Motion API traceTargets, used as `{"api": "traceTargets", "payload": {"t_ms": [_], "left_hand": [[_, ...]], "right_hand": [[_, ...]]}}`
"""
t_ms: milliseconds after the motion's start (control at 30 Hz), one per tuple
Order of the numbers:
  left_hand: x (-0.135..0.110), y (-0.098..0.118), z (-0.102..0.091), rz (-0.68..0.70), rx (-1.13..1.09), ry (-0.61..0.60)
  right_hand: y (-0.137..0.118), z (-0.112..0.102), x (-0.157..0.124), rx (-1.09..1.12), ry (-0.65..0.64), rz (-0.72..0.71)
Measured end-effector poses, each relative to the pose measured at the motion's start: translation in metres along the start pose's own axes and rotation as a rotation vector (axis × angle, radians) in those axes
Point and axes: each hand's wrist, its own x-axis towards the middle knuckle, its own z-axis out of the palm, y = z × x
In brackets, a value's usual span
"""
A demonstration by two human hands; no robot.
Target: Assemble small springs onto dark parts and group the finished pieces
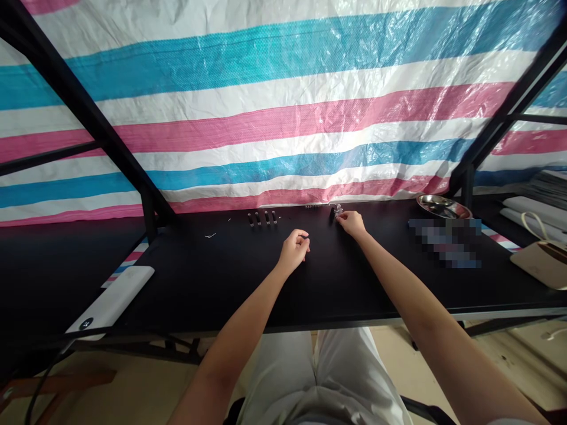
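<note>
My right hand (pixel 353 223) reaches to the back of the black table, its thumb and fingers closed in a pinch at a small cluster of shiny silvery pieces (pixel 339 209). What sits between its fingertips is too small to make out. Just left of the cluster stands a short black piece (pixel 332 213). My left hand (pixel 295 250) hovers over the table's middle, fingers curled inward towards the thumb; anything inside is hidden. Several short black cylinders with light ends (pixel 267 218) lie in a row to its left. Tiny silvery pieces (pixel 311 206) line the back edge.
A round metal dish (pixel 444 206) sits at the back right, with a blurred patch before it. A beige pouch (pixel 543 260) lies far right. On the left are a white power bank-like block (pixel 113 298) and thin white scraps (pixel 210 236). Black frame bars (pixel 126 156) slant up both sides.
</note>
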Motion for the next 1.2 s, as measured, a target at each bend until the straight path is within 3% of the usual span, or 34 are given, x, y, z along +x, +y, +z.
{"api": "traceTargets", "payload": {"t_ms": [533, 733, 867, 1000, 1200], "left_hand": [[0.002, -0.004, 0.0, 0.002, 0.036, 0.0], [0.002, -0.005, 0.0, 0.009, 0.104, -0.008], [0.0, -0.007, -0.002, 0.116, 0.362, 0.018], [0.002, 0.0, -0.011, 0.141, 0.737, 0.114], [0.029, 0.019, -0.04, -0.144, 0.998, 0.216]], "right_hand": [[-0.003, -0.008, -0.003, -0.193, -0.085, -0.009], [-0.017, -0.02, -0.025, -0.381, -0.119, 0.009], [-0.035, -0.022, -0.051, -0.422, -0.131, 0.002], [-0.041, -0.015, -0.074, -0.204, -0.118, -0.167], [-0.029, -0.003, -0.077, 0.045, -0.031, -0.465]]}}
